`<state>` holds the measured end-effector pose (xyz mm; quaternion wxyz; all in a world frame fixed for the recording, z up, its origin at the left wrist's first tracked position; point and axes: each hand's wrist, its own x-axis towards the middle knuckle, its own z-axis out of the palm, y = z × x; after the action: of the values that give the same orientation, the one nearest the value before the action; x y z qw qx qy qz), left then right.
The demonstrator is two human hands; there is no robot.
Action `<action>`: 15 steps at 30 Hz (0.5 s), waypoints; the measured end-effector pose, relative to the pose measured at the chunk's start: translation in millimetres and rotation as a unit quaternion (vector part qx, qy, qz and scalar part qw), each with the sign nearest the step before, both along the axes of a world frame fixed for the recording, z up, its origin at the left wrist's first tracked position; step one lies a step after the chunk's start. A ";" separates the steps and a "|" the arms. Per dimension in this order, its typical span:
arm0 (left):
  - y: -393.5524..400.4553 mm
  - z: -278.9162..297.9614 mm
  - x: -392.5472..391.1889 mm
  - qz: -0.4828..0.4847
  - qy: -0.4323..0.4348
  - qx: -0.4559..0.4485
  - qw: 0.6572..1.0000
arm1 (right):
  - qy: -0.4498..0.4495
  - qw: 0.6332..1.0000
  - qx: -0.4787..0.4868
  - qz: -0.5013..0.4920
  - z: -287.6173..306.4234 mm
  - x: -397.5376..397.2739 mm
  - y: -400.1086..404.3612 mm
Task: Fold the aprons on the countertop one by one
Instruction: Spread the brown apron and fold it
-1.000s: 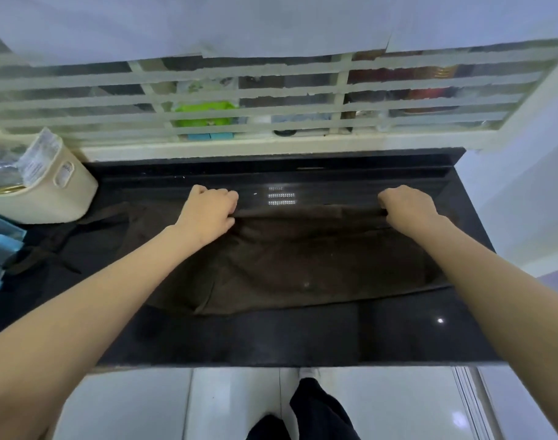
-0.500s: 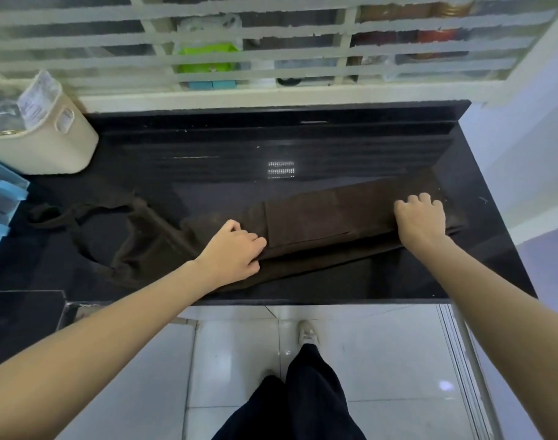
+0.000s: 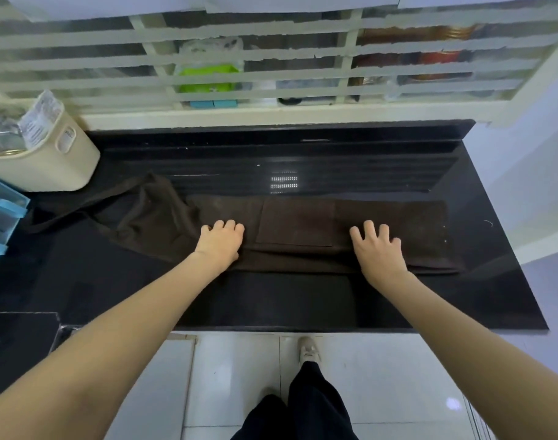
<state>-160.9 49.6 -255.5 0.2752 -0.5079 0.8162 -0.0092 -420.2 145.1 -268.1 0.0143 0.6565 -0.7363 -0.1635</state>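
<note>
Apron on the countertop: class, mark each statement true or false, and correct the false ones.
1. Both hands rest flat on the brown apron. True.
2. The right hand lifts a corner into the air. False: it presses the apron down.
3. The straps trail beyond the left hand, toward the cream basket. True.
4. The apron hangs over the black countertop's front edge. False: it lies wholly on top.

Both forearms are bare to the frame's edge, with no sleeves, watch or rings showing on the left hand [image 3: 221, 243] or the right hand [image 3: 379, 253]. Below the hands, loose black trousers [image 3: 306, 408] cover the legs, and one pale lace-up sneaker [image 3: 308, 349] pokes out from the hem.
</note>
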 end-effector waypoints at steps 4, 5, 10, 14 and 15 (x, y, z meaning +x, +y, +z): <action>-36.7 33.9 0.3 -0.027 0.029 -0.097 0.995 | -0.063 0.998 0.018 -0.015 24.3 -23.8 -40.5; -42.8 46.7 -0.4 -0.041 0.061 -0.134 0.988 | -0.052 0.999 0.003 -0.006 34.6 -31.1 -49.2; -29.3 67.5 8.4 -0.129 0.148 -0.182 0.964 | -0.002 0.998 -0.010 0.054 60.8 -47.6 -55.7; 14.3 25.3 12.5 -0.180 0.067 -0.081 0.978 | 0.041 0.996 0.064 0.047 36.0 -39.3 -24.1; 22.1 14.4 11.3 -0.170 0.041 -0.055 0.983 | 0.049 0.994 0.085 0.041 29.3 -36.7 -17.9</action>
<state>-149.6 71.6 -241.1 0.2079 -0.3763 0.8994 -0.0794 -456.9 127.2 -238.8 0.0011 0.6759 -0.6910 -0.2563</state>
